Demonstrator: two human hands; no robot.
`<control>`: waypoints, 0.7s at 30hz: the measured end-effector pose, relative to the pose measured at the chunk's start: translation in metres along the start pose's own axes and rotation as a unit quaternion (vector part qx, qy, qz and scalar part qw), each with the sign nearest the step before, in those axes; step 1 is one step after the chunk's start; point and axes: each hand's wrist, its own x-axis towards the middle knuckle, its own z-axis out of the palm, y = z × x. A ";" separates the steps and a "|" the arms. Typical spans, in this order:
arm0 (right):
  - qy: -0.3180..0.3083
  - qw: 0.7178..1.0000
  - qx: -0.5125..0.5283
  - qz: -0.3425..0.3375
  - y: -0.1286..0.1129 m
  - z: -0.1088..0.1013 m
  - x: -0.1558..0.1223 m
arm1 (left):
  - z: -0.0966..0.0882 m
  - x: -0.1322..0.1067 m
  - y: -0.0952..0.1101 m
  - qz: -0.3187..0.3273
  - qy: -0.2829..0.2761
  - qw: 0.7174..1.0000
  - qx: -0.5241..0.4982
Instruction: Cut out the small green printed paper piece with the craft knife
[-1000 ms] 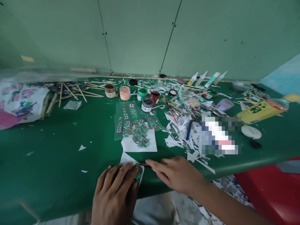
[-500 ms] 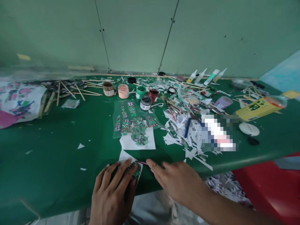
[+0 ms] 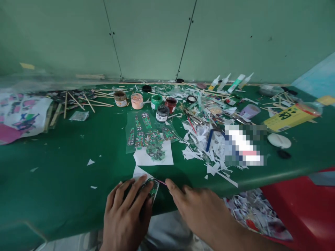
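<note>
My left hand (image 3: pixel 127 209) lies flat at the front edge of the green table, fingers spread. It presses down a white paper piece (image 3: pixel 139 171) with a green-and-brown patterned cutout (image 3: pixel 151 190) on it; the fingers hide part of both. My right hand (image 3: pixel 192 204) is closed around a thin pink-handled paintbrush (image 3: pixel 162 182), whose dark tip touches the cutout's upper edge. Just beyond lies a clear sheet (image 3: pixel 131 118) with several similar patterned pieces, partly over a white paper (image 3: pixel 167 158) with green smears.
Open paint jars (image 3: pixel 162 114) stand behind the sheet. Paper scraps (image 3: pixel 195 155), tweezers (image 3: pixel 197 120) and glue bottles (image 3: pixel 237 83) crowd the right side. A yellow container (image 3: pixel 290 116) lies far right. Wooden sticks (image 3: pixel 78 102) and a printed bag (image 3: pixel 28 111) lie at left.
The brush tip has shifted slightly along the cutout's top edge, and my right hand has moved a little right and down. My left hand stays in place.
</note>
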 end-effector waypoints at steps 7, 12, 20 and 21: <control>0.012 1.000 0.006 0.026 -0.006 0.001 -0.004 | 0.001 0.001 0.001 0.001 -0.001 1.000 0.002; 0.033 0.999 0.004 0.031 -0.006 0.004 -0.009 | -0.001 0.001 0.001 -0.008 -0.006 1.000 -0.009; 0.106 0.993 0.010 0.059 0.005 0.017 -0.022 | -0.002 -0.002 -0.002 -0.007 -0.012 1.000 -0.011; 0.122 0.990 0.002 0.070 0.009 0.018 -0.024 | -0.002 -0.001 -0.002 -0.009 -0.010 1.000 -0.010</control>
